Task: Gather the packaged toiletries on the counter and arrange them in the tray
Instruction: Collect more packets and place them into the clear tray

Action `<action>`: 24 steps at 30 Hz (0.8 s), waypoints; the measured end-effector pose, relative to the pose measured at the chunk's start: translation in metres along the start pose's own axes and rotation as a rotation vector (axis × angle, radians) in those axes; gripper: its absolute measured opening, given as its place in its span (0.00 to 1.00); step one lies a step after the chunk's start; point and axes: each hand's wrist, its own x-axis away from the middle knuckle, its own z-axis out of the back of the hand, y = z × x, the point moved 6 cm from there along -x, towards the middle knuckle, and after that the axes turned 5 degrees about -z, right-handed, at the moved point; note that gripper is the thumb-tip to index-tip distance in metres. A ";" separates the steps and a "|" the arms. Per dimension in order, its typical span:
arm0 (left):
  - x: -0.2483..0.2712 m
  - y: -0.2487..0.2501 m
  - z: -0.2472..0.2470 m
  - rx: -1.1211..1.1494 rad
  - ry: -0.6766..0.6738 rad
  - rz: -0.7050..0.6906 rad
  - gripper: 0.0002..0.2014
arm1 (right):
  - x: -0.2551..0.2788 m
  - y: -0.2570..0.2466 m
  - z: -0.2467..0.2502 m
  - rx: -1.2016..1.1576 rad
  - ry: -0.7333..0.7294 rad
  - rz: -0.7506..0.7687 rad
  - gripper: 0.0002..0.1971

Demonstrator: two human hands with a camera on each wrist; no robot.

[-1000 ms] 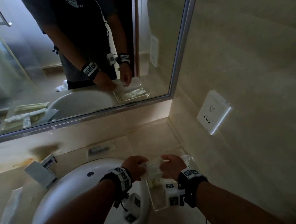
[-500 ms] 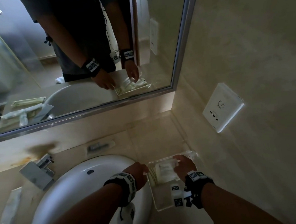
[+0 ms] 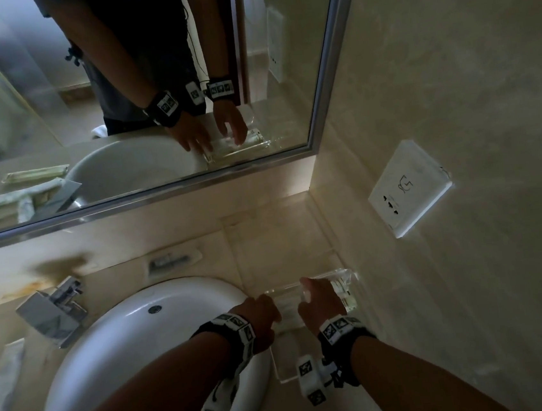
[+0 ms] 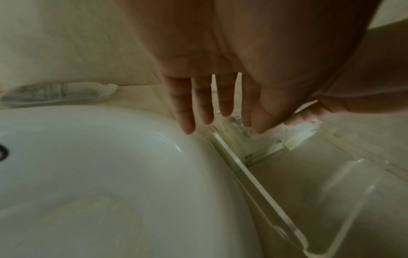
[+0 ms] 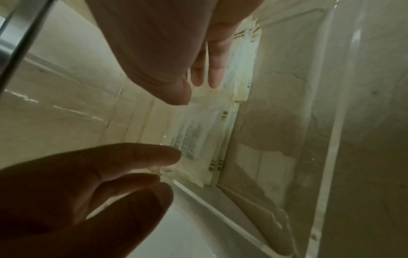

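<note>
A clear acrylic tray (image 3: 286,361) stands on the counter right of the sink, against the side wall. A small stack of white toiletry packets (image 3: 287,308) lies flat at its far end, with printed text showing on the top packet (image 5: 196,132). My left hand (image 3: 268,306) hovers at the tray's left rim (image 4: 253,174) with straight fingers, holding nothing. My right hand (image 3: 312,291) is spread over the stack; its fingers (image 5: 209,69) lie straight over the packets' right end. The packets' serrated edges (image 4: 273,141) show beyond my left fingertips.
One more packet (image 3: 173,260) lies on the counter behind the white sink basin (image 3: 138,359). Further long packets (image 3: 1,387) lie left of the basin, by the chrome faucet (image 3: 55,311). A wall socket (image 3: 408,187) sits on the right wall above the tray, and the mirror runs along the back.
A second ago both hands held the packets together above the tray. The packets now lie in the tray's far end, and both hands have let go and straightened their fingers.
</note>
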 end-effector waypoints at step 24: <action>-0.007 0.018 -0.015 -0.269 -0.071 -0.142 0.27 | 0.011 0.032 -0.016 0.291 -0.078 0.134 0.17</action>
